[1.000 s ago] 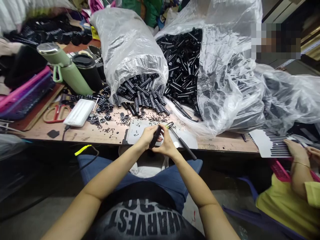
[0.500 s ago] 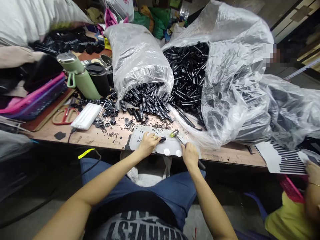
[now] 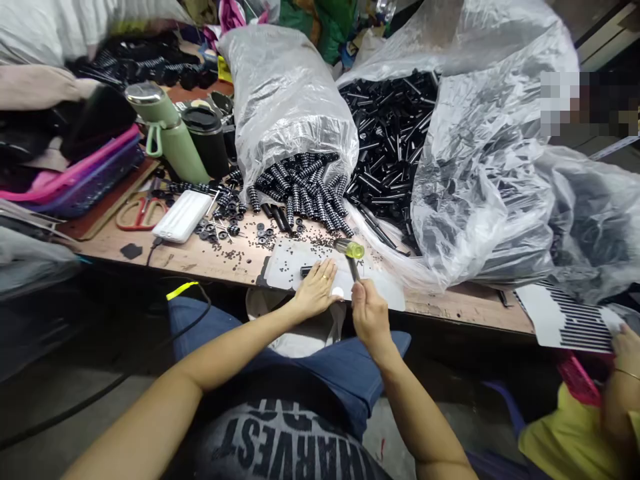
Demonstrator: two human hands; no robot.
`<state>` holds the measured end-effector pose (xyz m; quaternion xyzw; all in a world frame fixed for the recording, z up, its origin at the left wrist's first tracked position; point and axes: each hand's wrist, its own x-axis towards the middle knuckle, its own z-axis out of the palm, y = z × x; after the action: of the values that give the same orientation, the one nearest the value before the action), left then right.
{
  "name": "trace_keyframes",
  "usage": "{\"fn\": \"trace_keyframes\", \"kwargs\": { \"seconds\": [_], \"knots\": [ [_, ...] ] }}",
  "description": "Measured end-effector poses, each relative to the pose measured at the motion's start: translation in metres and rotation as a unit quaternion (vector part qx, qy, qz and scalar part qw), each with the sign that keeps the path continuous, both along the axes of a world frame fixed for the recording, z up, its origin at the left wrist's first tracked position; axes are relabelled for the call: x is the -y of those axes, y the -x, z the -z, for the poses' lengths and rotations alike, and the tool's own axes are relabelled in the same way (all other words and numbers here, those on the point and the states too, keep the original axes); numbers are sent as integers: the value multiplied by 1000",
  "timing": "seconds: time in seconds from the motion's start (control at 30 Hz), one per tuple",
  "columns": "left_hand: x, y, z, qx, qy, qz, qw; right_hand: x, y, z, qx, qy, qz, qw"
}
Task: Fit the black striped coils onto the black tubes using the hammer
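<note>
Broadly, two clear plastic sacks dominate the wooden desk [image 3: 225,257]: the far larger one [image 3: 480,173] on the right spills smooth black tubes [image 3: 390,133], and the smaller sack [image 3: 290,100] beside it pours out black-and-white ribbed grips [image 3: 300,190] toward the desk's near edge. Left of the sacks stand a green flask [image 3: 167,130] and a black tumbler [image 3: 207,140], touching each other, with a pink basket [image 3: 75,180] further left. Orange-handled scissors [image 3: 137,212] lie just beside a white power bank [image 3: 183,215]. Small black washers [image 3: 225,227] are scattered between the power bank and a pale work board [image 3: 295,257] at the desk's front edge. A co-worker's hand [image 3: 625,340] at the far right rests by a striped card [image 3: 570,320].

On the board, the person's left hand [image 3: 315,293] lies palm down, fingers together, pinning a short black part [image 3: 306,271] against the board. The right hand [image 3: 369,313] has its fingers clamped around the handle of a small hammer [image 3: 353,257], whose yellow-tipped head is raised just above the board, near the pinned part.
</note>
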<state>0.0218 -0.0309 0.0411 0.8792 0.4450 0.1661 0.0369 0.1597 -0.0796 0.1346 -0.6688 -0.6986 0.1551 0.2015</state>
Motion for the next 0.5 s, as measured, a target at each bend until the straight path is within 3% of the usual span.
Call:
{"fn": "trace_keyframes", "kwargs": {
  "seconds": [0.1, 0.2, 0.37, 0.43, 0.5],
  "knots": [
    [0, -4, 4, 3, 17, 10, 1000, 0, 24, 5, 63, 65, -57, 994],
    [-11, -2, 0, 11, 30, 25, 999, -3, 31, 12, 121, 115, -83, 983],
    [-19, 2, -26, 30, 115, -27, 993, -16, -2, 6, 114, 54, 2, 992],
    [-16, 10, -37, 56, 139, -8, 989, -25, -22, 8, 141, 55, 47, 987],
    [-22, 25, -45, 91, 144, -39, 985, -32, -40, 18, 178, 76, 87, 977]
  ]
}}
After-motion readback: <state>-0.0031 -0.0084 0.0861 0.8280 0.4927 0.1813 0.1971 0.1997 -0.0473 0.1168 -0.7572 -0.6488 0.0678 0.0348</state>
